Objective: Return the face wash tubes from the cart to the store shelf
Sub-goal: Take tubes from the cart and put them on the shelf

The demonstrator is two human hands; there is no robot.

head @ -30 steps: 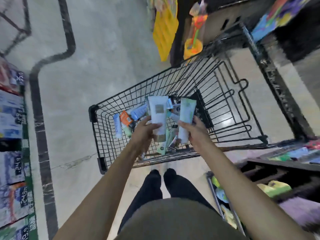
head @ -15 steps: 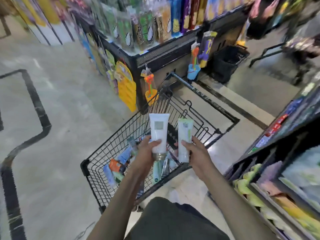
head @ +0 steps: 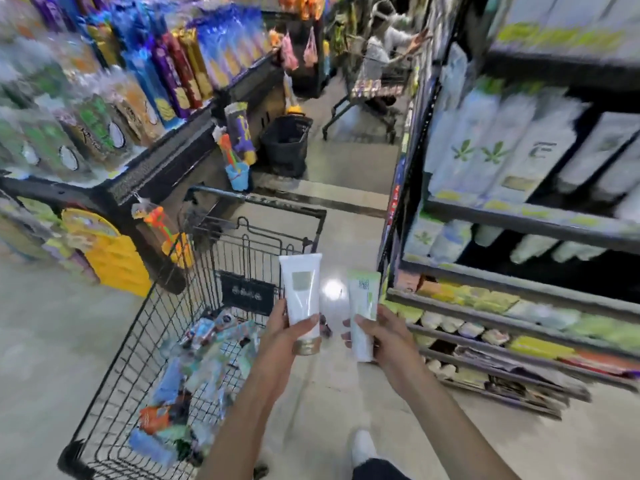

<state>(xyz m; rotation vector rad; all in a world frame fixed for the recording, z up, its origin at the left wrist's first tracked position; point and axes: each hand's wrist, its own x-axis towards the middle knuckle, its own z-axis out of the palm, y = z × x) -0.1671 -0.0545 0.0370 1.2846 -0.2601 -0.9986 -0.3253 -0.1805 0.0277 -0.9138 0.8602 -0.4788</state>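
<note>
Head view: white tube (head: 300, 295) stands upright in the left hand (head: 290, 336), fingers wrapped round it; green-white tube (head: 362, 313) likewise gripped by the right hand (head: 382, 336), between cart (head: 180, 327) and store shelf (head: 519, 306).

Wire shopping cart (head: 194, 327), black, lower left of frame; holds a loose heap of assorted tubes (head: 194, 372), blurred. Left hand (head: 287, 336), above the cart's right rim, grips a white tube with a gold cap (head: 302, 296), upright, cap down. Right hand (head: 384, 336), just right of the cart, grips a white-and-green tube (head: 362, 310), upright, close beside the first but apart. Store shelf (head: 519, 216), right of the cart, stocked with pale boxes and tubes. Snack display (head: 114, 98), left of and beyond the cart. Black basket (head: 285, 142) on the floor beyond the cart. Another person with a second cart (head: 367, 98) further up the aisle.
</note>
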